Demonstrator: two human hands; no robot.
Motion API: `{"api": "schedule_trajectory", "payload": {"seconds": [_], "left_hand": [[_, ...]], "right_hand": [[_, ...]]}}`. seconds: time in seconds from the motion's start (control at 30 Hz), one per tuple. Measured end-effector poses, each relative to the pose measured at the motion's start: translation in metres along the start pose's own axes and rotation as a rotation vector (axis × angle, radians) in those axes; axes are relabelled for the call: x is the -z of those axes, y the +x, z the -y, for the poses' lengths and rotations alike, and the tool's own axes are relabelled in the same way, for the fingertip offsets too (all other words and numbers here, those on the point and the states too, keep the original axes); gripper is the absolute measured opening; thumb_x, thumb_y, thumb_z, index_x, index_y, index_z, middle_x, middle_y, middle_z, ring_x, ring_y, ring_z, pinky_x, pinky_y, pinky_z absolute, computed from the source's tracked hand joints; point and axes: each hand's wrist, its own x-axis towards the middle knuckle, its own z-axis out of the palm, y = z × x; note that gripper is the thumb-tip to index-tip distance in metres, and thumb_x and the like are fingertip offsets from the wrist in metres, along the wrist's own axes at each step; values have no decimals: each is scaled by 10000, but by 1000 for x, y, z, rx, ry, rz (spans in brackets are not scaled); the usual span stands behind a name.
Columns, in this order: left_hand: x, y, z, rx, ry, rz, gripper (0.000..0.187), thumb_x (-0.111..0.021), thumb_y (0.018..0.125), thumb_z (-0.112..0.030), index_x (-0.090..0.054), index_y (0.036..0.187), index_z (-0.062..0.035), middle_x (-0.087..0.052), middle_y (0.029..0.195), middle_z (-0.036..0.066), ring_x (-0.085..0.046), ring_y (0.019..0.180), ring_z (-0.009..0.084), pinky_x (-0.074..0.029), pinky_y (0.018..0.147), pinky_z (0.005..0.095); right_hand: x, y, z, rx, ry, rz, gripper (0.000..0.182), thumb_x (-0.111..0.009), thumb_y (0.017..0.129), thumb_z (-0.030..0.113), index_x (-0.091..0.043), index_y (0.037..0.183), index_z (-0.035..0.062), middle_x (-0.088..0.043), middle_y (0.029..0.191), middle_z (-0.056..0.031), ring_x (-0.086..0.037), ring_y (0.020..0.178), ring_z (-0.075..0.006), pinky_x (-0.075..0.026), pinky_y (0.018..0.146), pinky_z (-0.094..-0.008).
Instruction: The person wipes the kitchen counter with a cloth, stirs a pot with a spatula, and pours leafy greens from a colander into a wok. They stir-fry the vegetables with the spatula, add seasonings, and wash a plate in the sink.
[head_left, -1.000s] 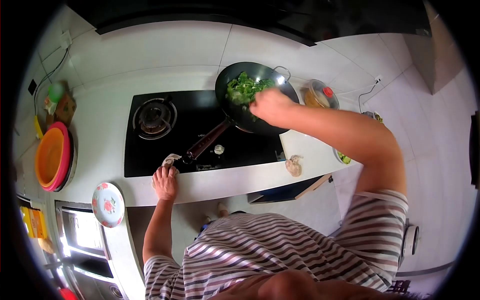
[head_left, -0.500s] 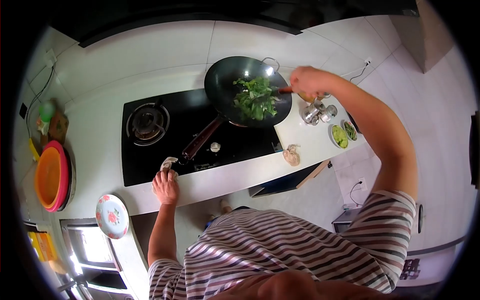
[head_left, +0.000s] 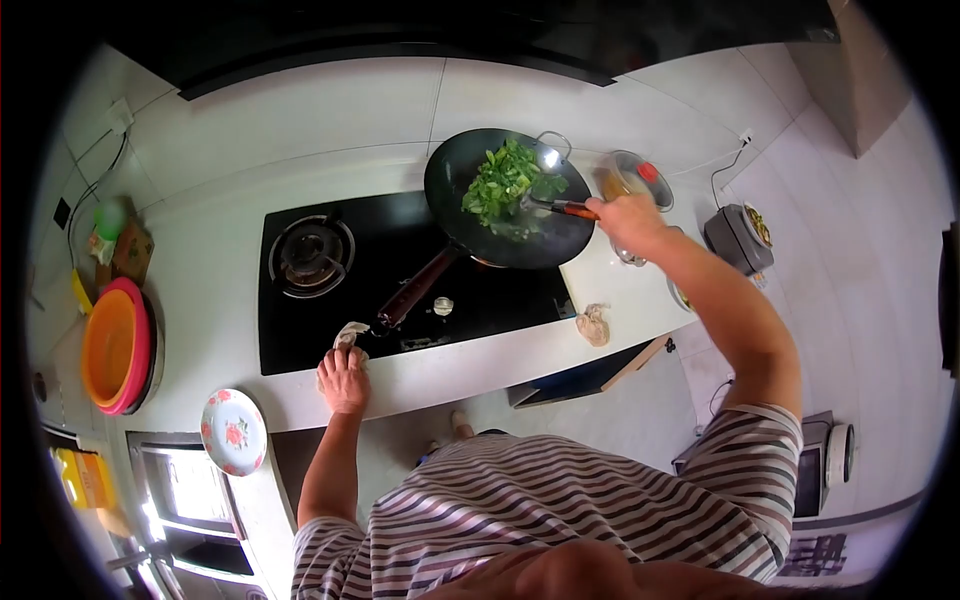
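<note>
My right hand (head_left: 630, 222) grips the reddish-brown handle of a spatula (head_left: 572, 209), whose metal end reaches into the right side of a dark wok (head_left: 555, 245). Chopped leafy greens (head_left: 503, 185) are heaped toward the wok's far left wall, and a little haze hangs over it. The wok's long brown handle (head_left: 415, 290) points down and left, ending just above a crumpled pale cloth (head_left: 351, 333). My left hand (head_left: 343, 382) rests at the stove's front edge, its fingers closed on that cloth and apart from the wok handle.
Another burner (head_left: 311, 256) lies left on the black stove (head_left: 400, 220). A second crumpled cloth (head_left: 593, 325) sits right. Behind my right hand are a clear lidded container (head_left: 660, 190) and a grey appliance (head_left: 735, 240). A flowered plate (head_left: 234, 432) and stacked basins (head_left: 108, 350) stand left.
My right hand has moved down toward me, and the spatula's metal end now shows. The greens have shifted toward the wok's far left. My left hand stays on the cloth.
</note>
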Motion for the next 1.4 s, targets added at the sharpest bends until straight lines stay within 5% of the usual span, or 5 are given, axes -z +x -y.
{"api": "schedule_trajectory", "payload": {"seconds": [0.43, 0.57, 0.73, 1.03, 1.4], "left_hand": [[4, 1, -3, -11, -31, -61, 281, -518, 715, -116, -547, 994, -110, -506, 1107, 74, -442, 1063, 278, -324, 915, 418], [0, 0, -2, -3, -58, -62, 291, -522, 705, -112, -546, 995, -111, -507, 1106, 74, -440, 1067, 279, -326, 912, 418], [-1, 0, -1, -9, -48, -73, 293, -518, 707, -101, -554, 998, -108, -514, 1097, 69, -442, 1067, 274, -327, 915, 416], [-2, 2, -1, -1, -32, -26, 303, -524, 710, -106, -548, 1012, -112, -510, 1109, 76, -435, 1076, 274, -317, 927, 406], [-2, 1, -2, -22, 29, -48, 322, -526, 716, -141, -543, 1035, -99, -508, 1101, 75, -444, 1062, 269, -330, 916, 404]], "right_hand": [[14, 63, 98, 460, -568, 113, 127, -556, 729, 133, -622, 827, 86, -619, 751, -50, -607, 705, -219, -466, 563, -364], [13, 108, 60, -106, 9, 44, 171, -576, 719, 133, -682, 847, 90, -654, 868, -102, -627, 846, -272, -494, 630, -387], [30, 59, -16, -24, -86, 72, 180, -535, 767, 182, -654, 850, 75, -644, 868, -100, -621, 831, -268, -491, 674, -394], [27, -72, -42, -448, 975, 358, 302, -529, 779, 188, -572, 1050, 63, -542, 620, -60, -479, 427, -119, -380, 371, -256], [-78, -31, 9, -322, 931, 217, 346, -552, 782, 158, -494, 1120, 108, -563, 668, -89, -522, 438, -178, -462, 427, -299]]}}
